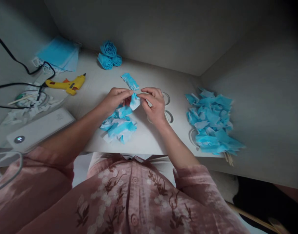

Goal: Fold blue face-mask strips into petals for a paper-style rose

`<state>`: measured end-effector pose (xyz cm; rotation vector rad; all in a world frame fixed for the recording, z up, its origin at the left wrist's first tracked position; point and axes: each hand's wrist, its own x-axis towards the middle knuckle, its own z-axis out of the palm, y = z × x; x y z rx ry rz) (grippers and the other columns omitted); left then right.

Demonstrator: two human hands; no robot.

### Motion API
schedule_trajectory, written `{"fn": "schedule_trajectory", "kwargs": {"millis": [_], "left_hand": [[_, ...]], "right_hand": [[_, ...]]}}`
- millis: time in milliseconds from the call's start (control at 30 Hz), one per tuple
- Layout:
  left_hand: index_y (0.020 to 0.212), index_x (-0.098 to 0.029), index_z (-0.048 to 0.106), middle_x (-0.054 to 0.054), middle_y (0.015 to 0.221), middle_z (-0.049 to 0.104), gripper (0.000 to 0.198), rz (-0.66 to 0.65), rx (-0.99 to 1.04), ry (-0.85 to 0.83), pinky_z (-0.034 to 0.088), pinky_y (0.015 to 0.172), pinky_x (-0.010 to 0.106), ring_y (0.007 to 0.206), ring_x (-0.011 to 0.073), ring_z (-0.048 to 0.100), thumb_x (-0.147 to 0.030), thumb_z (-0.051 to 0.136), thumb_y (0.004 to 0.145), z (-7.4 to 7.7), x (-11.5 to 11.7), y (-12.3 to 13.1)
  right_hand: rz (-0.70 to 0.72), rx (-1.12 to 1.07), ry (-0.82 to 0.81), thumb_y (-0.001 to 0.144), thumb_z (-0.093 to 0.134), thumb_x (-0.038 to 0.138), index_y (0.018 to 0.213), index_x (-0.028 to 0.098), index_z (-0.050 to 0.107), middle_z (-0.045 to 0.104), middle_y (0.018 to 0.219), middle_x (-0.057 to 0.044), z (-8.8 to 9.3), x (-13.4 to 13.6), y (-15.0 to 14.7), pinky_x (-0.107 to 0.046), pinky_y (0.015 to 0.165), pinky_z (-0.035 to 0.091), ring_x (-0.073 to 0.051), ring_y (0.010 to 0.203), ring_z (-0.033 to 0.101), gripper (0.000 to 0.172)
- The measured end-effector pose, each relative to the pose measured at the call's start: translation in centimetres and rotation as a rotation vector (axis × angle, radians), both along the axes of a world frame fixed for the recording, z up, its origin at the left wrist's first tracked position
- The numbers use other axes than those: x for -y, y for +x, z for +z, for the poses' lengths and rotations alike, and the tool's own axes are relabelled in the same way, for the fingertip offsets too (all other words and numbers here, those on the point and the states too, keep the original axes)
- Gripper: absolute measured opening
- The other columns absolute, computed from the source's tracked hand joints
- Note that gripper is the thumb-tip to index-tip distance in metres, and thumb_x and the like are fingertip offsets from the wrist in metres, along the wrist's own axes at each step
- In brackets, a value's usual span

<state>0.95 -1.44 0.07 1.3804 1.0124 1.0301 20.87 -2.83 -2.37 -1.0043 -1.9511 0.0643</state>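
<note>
In front of me, a crinkled blue-and-white fabric strip [129,81] hangs between my hands. My left hand [118,99] pinches its middle between thumb and fingers. From the other side, my right hand [154,103] has its bent thumb and index fingertips at the strip's lower edge, closed on it as far as I can see. Just below my left hand lies a loose pile of blue and white fabric pieces [121,126]. Pale ring-shaped loops [169,117] show on the table beside my right hand, partly covered by it.
Three rolled blue fabric roses [108,52] lie at the back. To the left are a stack of blue face masks [58,53], a yellow glue gun [68,85], black cables and a white power bank [41,128]. Blue fabric flowers on sticks [211,120] fill the right side, against the wall.
</note>
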Motion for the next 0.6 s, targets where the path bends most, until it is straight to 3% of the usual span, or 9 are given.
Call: {"fn": "schedule_trajectory", "kwargs": {"millis": [200, 333, 467, 600], "left_hand": [[0.069, -0.017, 0.068, -0.003, 0.055, 0.054, 0.016, 0.003, 0.003, -0.001, 0.035, 0.052, 0.023, 0.052, 0.0093, 0.047, -0.031, 0.073, 0.074, 0.17, -0.01, 0.09], [0.070, -0.017, 0.067, -0.003, 0.056, 0.055, 0.010, 0.065, 0.024, 0.003, 0.036, 0.052, 0.022, 0.052, 0.0091, 0.047, -0.025, 0.071, 0.074, 0.18, -0.07, 0.19], [0.072, -0.016, 0.068, -0.002, 0.057, 0.058, 0.012, 0.101, 0.070, 0.007, 0.038, 0.052, 0.021, 0.052, 0.0090, 0.049, -0.025, 0.069, 0.079, 0.19, -0.06, 0.21], [0.074, -0.016, 0.069, -0.002, 0.058, 0.060, 0.014, 0.077, 0.073, 0.033, 0.039, 0.052, 0.020, 0.052, 0.0087, 0.050, -0.027, 0.071, 0.081, 0.15, -0.01, 0.23]], "right_hand": [[0.018, 0.031, -0.052, 0.097, 0.052, 0.016, 0.108, 0.031, 0.080, 0.073, 0.123, -0.006, -0.19, -0.02, 0.05, -0.049, 0.106, 0.049, -0.026, 0.121, 0.061, 0.034], [0.024, -0.085, -0.138, 0.103, 0.049, 0.031, 0.118, 0.030, 0.077, 0.073, 0.129, -0.008, 0.31, 0.28, -0.08, -0.048, 0.108, 0.050, -0.026, 0.125, 0.062, 0.031], [0.041, -0.332, -0.365, 0.103, 0.048, 0.058, 0.134, 0.029, 0.068, 0.072, 0.133, -0.009, 0.61, 0.26, -0.12, -0.044, 0.104, 0.055, -0.026, 0.127, 0.065, 0.046], [0.157, -0.565, -0.648, 0.092, 0.061, 0.070, 0.127, 0.028, 0.070, 0.075, 0.122, -0.006, 0.31, -0.04, -0.45, -0.040, 0.096, 0.060, -0.024, 0.114, 0.070, 0.055]]}}
